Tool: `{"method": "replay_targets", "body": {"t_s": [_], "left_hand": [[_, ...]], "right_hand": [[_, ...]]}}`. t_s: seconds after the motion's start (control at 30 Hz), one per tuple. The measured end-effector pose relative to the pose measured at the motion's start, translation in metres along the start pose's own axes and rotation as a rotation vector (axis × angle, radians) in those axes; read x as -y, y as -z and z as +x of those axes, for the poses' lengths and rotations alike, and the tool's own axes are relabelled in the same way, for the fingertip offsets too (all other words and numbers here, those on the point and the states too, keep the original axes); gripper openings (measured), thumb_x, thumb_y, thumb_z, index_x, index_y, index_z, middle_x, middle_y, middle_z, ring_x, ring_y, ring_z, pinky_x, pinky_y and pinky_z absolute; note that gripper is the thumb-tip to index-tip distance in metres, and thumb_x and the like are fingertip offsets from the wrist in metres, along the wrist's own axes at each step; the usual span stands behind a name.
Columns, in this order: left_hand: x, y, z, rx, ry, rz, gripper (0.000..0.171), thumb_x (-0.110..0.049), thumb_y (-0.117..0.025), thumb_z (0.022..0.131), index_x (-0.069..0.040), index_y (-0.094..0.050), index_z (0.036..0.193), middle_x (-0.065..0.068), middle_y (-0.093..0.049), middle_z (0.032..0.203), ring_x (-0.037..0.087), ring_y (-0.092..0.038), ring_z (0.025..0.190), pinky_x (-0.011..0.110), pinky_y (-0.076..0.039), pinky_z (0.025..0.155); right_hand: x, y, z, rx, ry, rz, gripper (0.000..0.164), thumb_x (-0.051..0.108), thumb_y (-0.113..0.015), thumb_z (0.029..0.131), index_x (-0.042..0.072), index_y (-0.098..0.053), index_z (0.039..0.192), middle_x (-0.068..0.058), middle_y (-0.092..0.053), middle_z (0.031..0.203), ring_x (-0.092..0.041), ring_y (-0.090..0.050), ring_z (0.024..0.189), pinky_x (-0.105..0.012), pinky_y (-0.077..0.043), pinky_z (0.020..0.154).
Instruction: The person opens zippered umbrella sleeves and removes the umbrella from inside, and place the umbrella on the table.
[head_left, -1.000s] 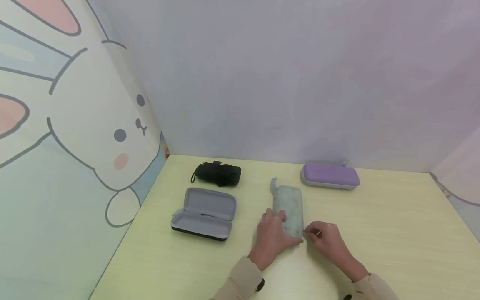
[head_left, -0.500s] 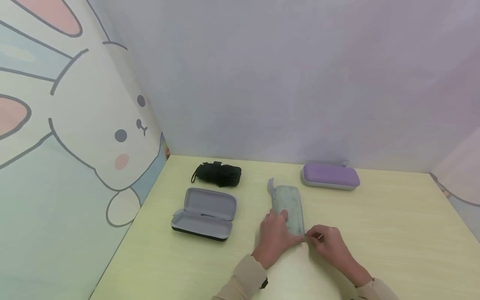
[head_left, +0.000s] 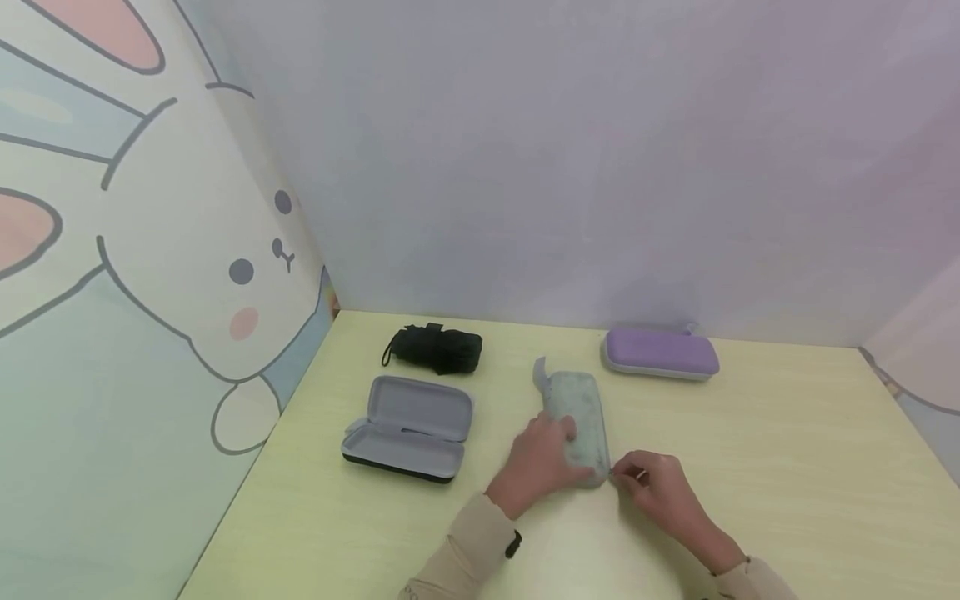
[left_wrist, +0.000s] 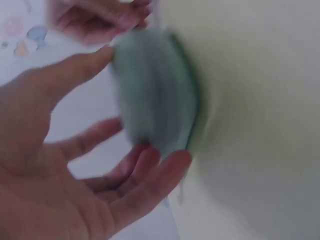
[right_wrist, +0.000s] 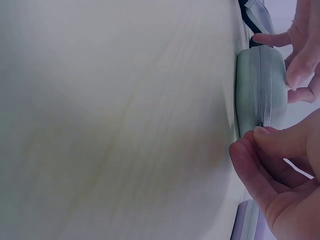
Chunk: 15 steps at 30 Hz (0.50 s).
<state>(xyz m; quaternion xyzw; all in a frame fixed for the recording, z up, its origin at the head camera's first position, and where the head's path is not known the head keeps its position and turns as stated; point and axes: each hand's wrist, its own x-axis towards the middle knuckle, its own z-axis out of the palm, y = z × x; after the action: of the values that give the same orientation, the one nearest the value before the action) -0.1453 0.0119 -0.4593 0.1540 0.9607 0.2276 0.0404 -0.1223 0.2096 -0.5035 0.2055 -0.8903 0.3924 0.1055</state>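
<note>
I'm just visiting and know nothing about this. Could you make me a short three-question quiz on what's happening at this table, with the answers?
1. True or false: the purple case is closed.
2. Which hand grips the green case, and which pinches its zipper pull?
3. What lies just behind the open grey case, seen from the person's side?
A) the green case
B) the black bundle
C) the purple case

Key:
1. True.
2. The left hand grips the case; the right hand pinches the pull.
3. B.
</note>
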Motion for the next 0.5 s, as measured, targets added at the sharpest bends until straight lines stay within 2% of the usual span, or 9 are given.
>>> {"method": "replay_targets", "body": {"t_s": [0.07, 0.1, 0.23, 0.33, 0.4, 0.43, 0.5], "left_hand": [[0.008, 0.014, 0.008, 0.078, -0.027, -0.041, 0.032, -0.029, -0.077, 0.074, -0.016, -0.064, 0.099, 0.001, -0.054, 0.097, 0.013, -0.049, 0.085, 0.027, -0.044, 0.065], [0.012, 0.02, 0.012, 0.1, -0.045, -0.049, 0.031, -0.02, -0.076, 0.074, -0.016, -0.066, 0.102, 0.002, -0.055, 0.102, 0.014, -0.049, 0.091, 0.027, -0.044, 0.067], [0.026, 0.034, 0.032, 0.123, -0.157, -0.043, 0.05, 0.006, -0.069, 0.069, -0.02, -0.067, 0.112, 0.004, -0.051, 0.124, 0.02, -0.045, 0.114, 0.025, -0.046, 0.068], [0.032, 0.035, 0.047, 0.106, -0.264, -0.015, 0.059, 0.013, -0.067, 0.069, -0.022, -0.065, 0.117, 0.005, -0.044, 0.138, 0.026, -0.036, 0.131, 0.03, -0.047, 0.087], [0.034, 0.034, 0.055, 0.105, -0.317, 0.007, 0.065, 0.015, -0.067, 0.068, -0.024, -0.064, 0.12, 0.004, -0.038, 0.145, 0.027, -0.028, 0.137, 0.039, -0.038, 0.101], [0.035, 0.032, 0.059, 0.108, -0.339, 0.022, 0.068, 0.015, -0.068, 0.068, -0.026, -0.063, 0.121, 0.003, -0.035, 0.148, 0.026, -0.025, 0.139, 0.043, -0.031, 0.106], [0.036, 0.029, 0.065, 0.123, -0.376, 0.048, 0.073, 0.016, -0.068, 0.066, -0.029, -0.062, 0.123, 0.0, -0.03, 0.151, 0.022, -0.023, 0.14, 0.05, -0.02, 0.11]], "right_hand": [[0.0, 0.0, 0.001, 0.005, -0.016, 0.001, 0.03, -0.017, -0.074, 0.065, 0.011, -0.068, 0.071, 0.004, -0.068, 0.071, -0.006, -0.061, 0.062, -0.021, -0.049, 0.052], [0.001, 0.0, 0.001, 0.007, -0.023, 0.001, 0.03, -0.017, -0.074, 0.065, 0.011, -0.068, 0.071, 0.004, -0.068, 0.071, -0.006, -0.061, 0.062, -0.021, -0.049, 0.052], [0.002, 0.001, 0.002, 0.016, -0.028, -0.002, 0.029, -0.017, -0.074, 0.065, 0.011, -0.069, 0.071, 0.004, -0.068, 0.071, -0.005, -0.06, 0.062, -0.021, -0.049, 0.052], [0.002, 0.001, 0.002, 0.023, -0.024, -0.005, 0.028, -0.017, -0.074, 0.066, 0.01, -0.069, 0.071, 0.004, -0.067, 0.071, -0.005, -0.06, 0.062, -0.021, -0.049, 0.052], [0.002, 0.001, 0.002, 0.028, -0.029, -0.007, 0.028, -0.017, -0.073, 0.066, 0.01, -0.069, 0.071, 0.003, -0.067, 0.071, -0.005, -0.06, 0.062, -0.021, -0.049, 0.052], [0.002, 0.001, 0.002, 0.033, -0.03, -0.01, 0.027, -0.016, -0.073, 0.067, 0.01, -0.069, 0.072, 0.003, -0.067, 0.071, -0.005, -0.06, 0.062, -0.021, -0.049, 0.052], [0.001, 0.001, 0.002, 0.042, -0.04, -0.014, 0.026, -0.014, -0.074, 0.068, 0.01, -0.069, 0.072, 0.003, -0.068, 0.071, -0.004, -0.06, 0.063, -0.021, -0.049, 0.052]]}}
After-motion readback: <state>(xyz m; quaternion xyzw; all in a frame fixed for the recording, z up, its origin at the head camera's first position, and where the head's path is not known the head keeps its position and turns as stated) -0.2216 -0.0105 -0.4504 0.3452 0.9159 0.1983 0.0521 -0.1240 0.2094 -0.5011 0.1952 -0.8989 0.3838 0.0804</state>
